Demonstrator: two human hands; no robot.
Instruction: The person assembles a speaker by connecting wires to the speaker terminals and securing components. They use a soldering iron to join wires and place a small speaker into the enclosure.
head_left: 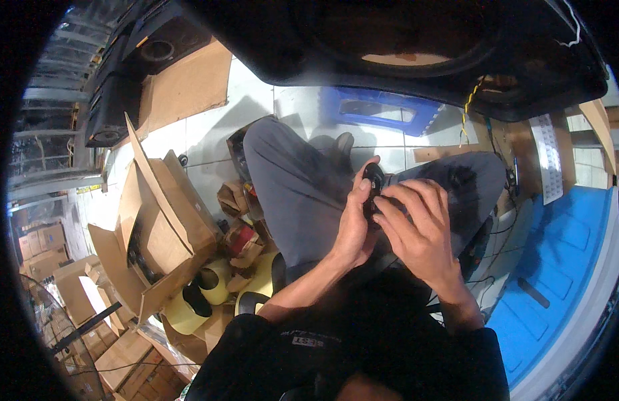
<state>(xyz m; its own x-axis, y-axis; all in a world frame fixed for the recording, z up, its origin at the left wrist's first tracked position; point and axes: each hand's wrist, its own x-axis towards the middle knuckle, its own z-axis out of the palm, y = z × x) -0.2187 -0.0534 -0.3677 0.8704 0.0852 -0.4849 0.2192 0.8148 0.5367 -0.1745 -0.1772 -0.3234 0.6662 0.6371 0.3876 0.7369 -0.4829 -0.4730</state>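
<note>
Above my lap, my left hand [355,230] is closed round a small black rounded part [372,172], its thumb lying across the front. My right hand [420,230] is bent over the same part from the other side, its fingertips pressed against it. Those fingers hide much of the part, so its exact kind cannot be made out. Beyond my knees stands a large black cabinet [269,50] with a big round opening. A twisted yellow and black wire [468,107] hangs down from it.
On the left, an open cardboard box [159,227] stands beside yellow and black rounded pieces [189,311]. A blue plastic frame [379,112] lies on the white tiles ahead. To the right are a blue panel [557,267] and loose black cables [506,227]. More boxes [125,361] fill the lower left.
</note>
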